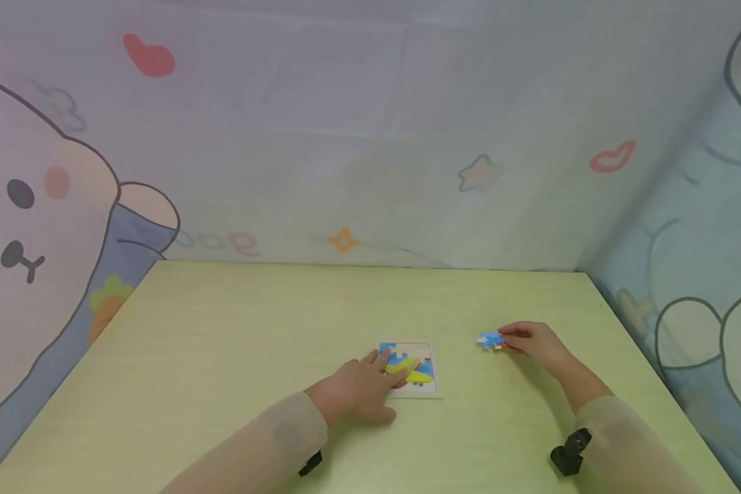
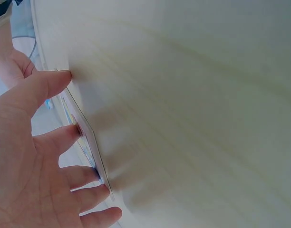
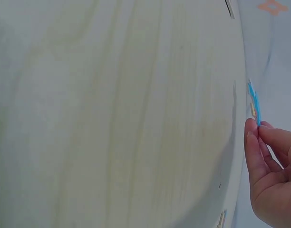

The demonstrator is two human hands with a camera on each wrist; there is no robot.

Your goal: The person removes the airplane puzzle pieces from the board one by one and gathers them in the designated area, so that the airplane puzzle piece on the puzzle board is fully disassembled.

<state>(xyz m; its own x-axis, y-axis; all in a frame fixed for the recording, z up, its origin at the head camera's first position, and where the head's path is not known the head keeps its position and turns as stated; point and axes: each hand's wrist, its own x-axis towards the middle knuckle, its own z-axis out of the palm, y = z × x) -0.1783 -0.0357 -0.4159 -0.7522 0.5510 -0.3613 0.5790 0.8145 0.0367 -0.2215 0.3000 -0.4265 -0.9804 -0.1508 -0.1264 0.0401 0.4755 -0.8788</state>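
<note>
A small jigsaw puzzle in a pale square frame (image 1: 436, 391) lies on the table, with a yellow airplane picture (image 1: 421, 377) on blue pieces. Bare backing shows along part of its upper side. My left hand (image 1: 361, 390) rests on the puzzle's left side with fingers spread and fairly straight; in the left wrist view, the fingers of the left hand (image 2: 38, 142) reach the frame's edge. To the right of the frame, my right hand (image 1: 538, 346) pinches a blue puzzle piece (image 1: 489, 339) between thumb and fingers. The right wrist view shows this piece (image 3: 255, 104) edge-on, above the tabletop.
The pale wooden table (image 1: 234, 329) reaches back to a printed cloth wall (image 1: 346, 137). A second cloth (image 1: 704, 233) stands along the right side. Black devices are strapped at both wrists. A thin object (image 3: 222, 218) lies at the bottom of the right wrist view, its kind unclear.
</note>
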